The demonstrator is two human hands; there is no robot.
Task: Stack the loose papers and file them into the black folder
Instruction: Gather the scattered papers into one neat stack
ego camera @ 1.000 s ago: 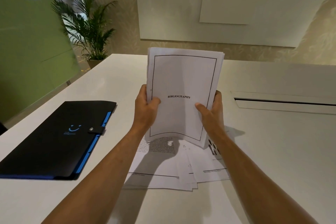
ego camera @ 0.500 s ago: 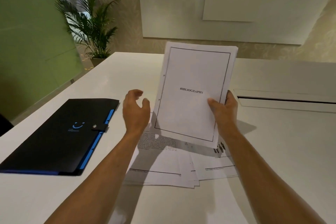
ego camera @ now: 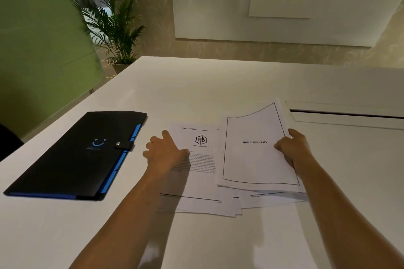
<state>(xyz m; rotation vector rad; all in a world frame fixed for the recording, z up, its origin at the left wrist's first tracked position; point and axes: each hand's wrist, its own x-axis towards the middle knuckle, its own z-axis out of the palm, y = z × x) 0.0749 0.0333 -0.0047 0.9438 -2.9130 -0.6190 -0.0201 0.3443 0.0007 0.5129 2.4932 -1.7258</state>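
Note:
My right hand grips the right edge of a stack of papers topped by a bordered "BIBLIOGRAPHY" page, held low and nearly flat over the table. Under and left of it lie several loose papers, fanned out, the top one with a logo and printed text. My left hand rests on the left edge of that top sheet, fingers spread, holding nothing. The black folder with blue tabs and a snap strap lies closed on the table, left of the papers.
The white table stretches ahead, with a long cable slot at the right. A potted palm stands beyond the far left corner beside a green wall. A dark chair edge shows at the left.
My left hand let go of the stack and dropped onto the loose sheets. My right hand lowered the stack from upright to nearly flat, to the right.

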